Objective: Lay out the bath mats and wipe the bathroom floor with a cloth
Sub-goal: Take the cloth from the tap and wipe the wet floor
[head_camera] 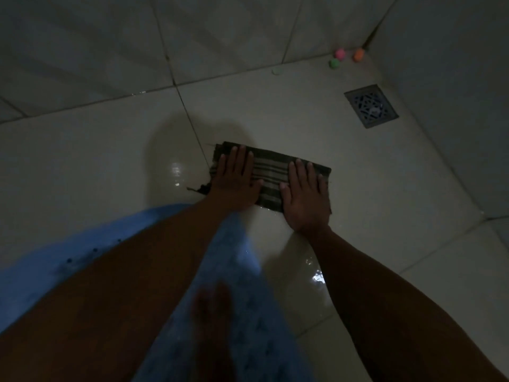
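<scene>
A dark striped cloth (271, 173) lies flat on the pale tiled floor (316, 128) in the middle of the view. My left hand (237, 179) presses on its left end with straight fingers. My right hand (304, 197) presses flat on its right end. A blue bath mat (242, 312) lies on the floor below the cloth, partly under my arms. The room is dim.
A square metal floor drain (370, 105) sits at the upper right. Three small coloured balls (340, 53) lie in the far corner by the tiled wall (220, 34). Wet shine shows on the floor near the mat (316, 274). A foot (212, 307) rests on the mat.
</scene>
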